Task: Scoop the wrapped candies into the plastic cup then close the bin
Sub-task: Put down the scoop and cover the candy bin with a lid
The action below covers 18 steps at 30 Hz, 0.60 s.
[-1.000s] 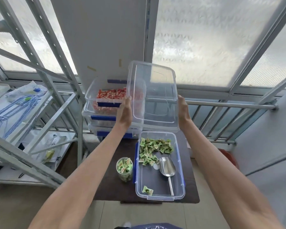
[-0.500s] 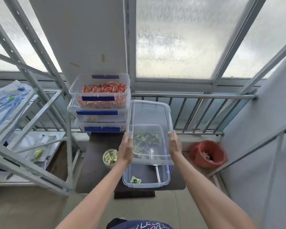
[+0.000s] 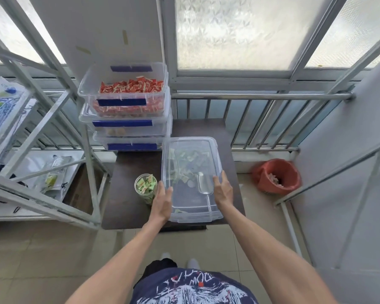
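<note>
While the metal rack fills the left of the frame, the plastic cup sits left of the middle on the dark desk, full of green wrapped candies. Just right of it, the left hand curls on the left edge of the clear lid. That lid lies over the bin, with more candies and the metal scoop seen through it. Further right, the right hand curls on the other edge. Far right sits a red bucket. I think the lid could sit crooked and not snap shut. The left wrist is close to the cup and might knock it over.
</note>
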{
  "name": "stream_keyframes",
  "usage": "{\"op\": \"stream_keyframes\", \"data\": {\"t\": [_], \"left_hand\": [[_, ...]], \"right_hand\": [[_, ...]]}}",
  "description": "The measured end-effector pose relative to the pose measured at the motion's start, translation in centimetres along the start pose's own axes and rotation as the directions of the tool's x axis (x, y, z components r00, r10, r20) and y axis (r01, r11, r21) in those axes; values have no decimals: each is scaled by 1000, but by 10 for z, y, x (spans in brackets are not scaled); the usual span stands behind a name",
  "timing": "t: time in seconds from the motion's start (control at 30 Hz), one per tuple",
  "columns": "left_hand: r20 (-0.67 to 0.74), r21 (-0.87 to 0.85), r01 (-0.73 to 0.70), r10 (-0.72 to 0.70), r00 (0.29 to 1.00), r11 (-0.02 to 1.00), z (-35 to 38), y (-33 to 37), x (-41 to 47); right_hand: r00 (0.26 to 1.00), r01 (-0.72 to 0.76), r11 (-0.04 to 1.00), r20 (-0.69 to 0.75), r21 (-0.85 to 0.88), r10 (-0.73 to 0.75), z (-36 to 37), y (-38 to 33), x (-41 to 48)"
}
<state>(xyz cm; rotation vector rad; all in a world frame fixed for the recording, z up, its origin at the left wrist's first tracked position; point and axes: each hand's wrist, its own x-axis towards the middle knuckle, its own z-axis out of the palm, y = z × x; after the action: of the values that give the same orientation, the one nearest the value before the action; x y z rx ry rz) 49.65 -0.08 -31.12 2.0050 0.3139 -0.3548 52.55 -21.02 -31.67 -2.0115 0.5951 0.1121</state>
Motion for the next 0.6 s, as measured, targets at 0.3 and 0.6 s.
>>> {"op": "stream_keyframes", "data": {"t": [0.3,0.6], "left_hand": [[110,143,59,-76,991,988,1,-22,13],[153,185,82,-111,982,979,5,-15,19]], "right_hand": [[997,46,995,62,-93,-41,16,19,-5],[992,66,969,117,-237,-39,16,30,3]]}}
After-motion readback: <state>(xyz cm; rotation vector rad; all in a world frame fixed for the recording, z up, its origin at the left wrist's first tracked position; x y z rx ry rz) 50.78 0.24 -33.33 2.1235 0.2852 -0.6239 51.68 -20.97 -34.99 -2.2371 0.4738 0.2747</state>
